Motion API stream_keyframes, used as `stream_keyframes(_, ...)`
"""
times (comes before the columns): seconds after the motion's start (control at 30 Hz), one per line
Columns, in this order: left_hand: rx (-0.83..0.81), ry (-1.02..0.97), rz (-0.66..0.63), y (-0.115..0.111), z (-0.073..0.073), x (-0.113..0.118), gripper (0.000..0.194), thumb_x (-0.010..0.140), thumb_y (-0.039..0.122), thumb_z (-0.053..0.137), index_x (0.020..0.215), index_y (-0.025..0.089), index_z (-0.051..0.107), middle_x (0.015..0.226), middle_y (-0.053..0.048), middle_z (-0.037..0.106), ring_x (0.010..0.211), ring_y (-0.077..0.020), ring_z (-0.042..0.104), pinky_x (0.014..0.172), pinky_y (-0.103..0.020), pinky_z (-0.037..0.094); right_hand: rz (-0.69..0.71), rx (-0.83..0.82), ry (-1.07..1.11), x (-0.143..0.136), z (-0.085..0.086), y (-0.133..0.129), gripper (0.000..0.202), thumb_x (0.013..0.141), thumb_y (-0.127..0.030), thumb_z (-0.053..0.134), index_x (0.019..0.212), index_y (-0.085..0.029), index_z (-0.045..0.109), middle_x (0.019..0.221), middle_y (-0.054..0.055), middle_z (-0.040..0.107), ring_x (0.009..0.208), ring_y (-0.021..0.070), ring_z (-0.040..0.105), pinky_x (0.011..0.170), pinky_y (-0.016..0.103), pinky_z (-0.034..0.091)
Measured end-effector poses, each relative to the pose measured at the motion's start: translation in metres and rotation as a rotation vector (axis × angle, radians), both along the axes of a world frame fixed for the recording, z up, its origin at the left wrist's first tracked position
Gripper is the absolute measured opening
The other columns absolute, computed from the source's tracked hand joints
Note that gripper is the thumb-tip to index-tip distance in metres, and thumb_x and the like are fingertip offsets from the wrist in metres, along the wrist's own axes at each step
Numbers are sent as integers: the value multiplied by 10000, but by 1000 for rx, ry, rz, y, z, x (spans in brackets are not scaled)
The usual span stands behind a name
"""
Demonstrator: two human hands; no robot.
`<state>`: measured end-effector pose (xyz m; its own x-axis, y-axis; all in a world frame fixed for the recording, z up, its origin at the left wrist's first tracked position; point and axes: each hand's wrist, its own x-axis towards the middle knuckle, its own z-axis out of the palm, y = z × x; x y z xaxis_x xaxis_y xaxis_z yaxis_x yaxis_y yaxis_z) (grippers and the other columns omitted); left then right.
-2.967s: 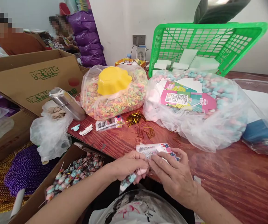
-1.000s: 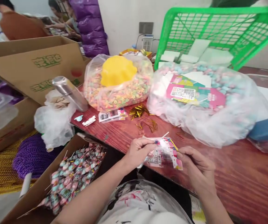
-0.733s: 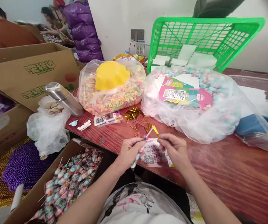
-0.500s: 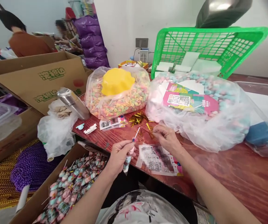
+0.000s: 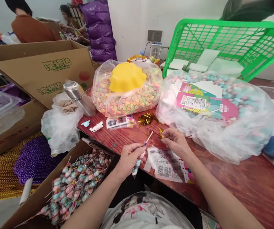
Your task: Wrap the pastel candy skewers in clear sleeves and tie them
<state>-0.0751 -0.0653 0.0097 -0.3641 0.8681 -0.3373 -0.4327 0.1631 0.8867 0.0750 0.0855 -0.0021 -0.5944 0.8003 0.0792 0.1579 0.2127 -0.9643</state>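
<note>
My left hand (image 5: 130, 158) is closed round a wrapped candy stick (image 5: 137, 166), pinching its wrapper where a white stick (image 5: 149, 136) pokes up to the right. Close by on the right, my right hand (image 5: 173, 139) pinches a gold twist tie (image 5: 161, 133) between thumb and fingers. A pile of gold ties (image 5: 146, 119) lies just behind the hands on the red wooden table (image 5: 234, 184). Flat printed clear bags (image 5: 167, 165) rest at the table edge below my right hand. More small packets (image 5: 119, 121) lie farther back.
A box of wrapped candy sticks (image 5: 77, 181) stands at lower left. Behind are a steel flask (image 5: 79, 98), a bag of ring candies (image 5: 127, 103) under a yellow bowl (image 5: 127, 77), a bag of pink-blue candies (image 5: 251, 105) and a green basket (image 5: 224, 35). Two people sit far left.
The view has shifted, so the table items appear farther right and slightly higher. My right fingers, near the loose ties before, now have a gold tie between them. My left hand keeps its hold.
</note>
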Motion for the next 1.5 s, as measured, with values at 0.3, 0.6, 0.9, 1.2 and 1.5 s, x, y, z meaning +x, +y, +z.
stream_keyframes(0.3, -41, 66, 2, -4, 2, 2, 274, 659, 386, 759, 715, 123, 709, 509, 21, 553, 465, -84, 531, 468, -190, 417, -56, 149, -36, 4, -3, 0, 141, 722, -311, 654, 733, -197, 572, 576, -39, 547, 487, 109, 471, 474, 246, 384)
stream_keyframes(0.6, -6, 102, 32, -1, 3, 2, 266, 669, 388, 746, 695, 127, 696, 526, 19, 544, 465, -77, 505, 455, -186, 393, -24, 471, -284, 8, 0, -8, 124, 781, -229, 557, 748, -203, 673, 752, 28, 650, 718, 170, 589, 703, 304, 446)
stream_keyframes(0.9, -22, 118, 96, -9, 0, -6, 236, 650, 353, 764, 714, 130, 718, 521, 21, 563, 471, -78, 505, 497, -202, 427, 89, 692, -644, -16, 12, -14, 218, 883, -244, 480, 898, -197, 692, 950, 87, 626, 856, 207, 581, 659, 288, 375)
stream_keyframes(1.2, 4, 76, 38, -10, -3, -8, 227, 680, 344, 744, 694, 121, 701, 508, 21, 546, 467, -68, 480, 490, -195, 404, 205, 634, -544, -33, 9, 6, 186, 823, -163, 456, 712, -175, 605, 784, 63, 593, 691, 162, 531, 634, 282, 358)
stream_keyframes(1.5, -11, 102, -115, 2, -6, -3, 227, 707, 337, 689, 648, 119, 677, 530, 27, 523, 481, -66, 455, 517, -208, 398, 138, 424, -134, -11, 35, 8, 173, 893, -273, 435, 769, -189, 521, 640, -16, 500, 569, 113, 468, 550, 234, 391)
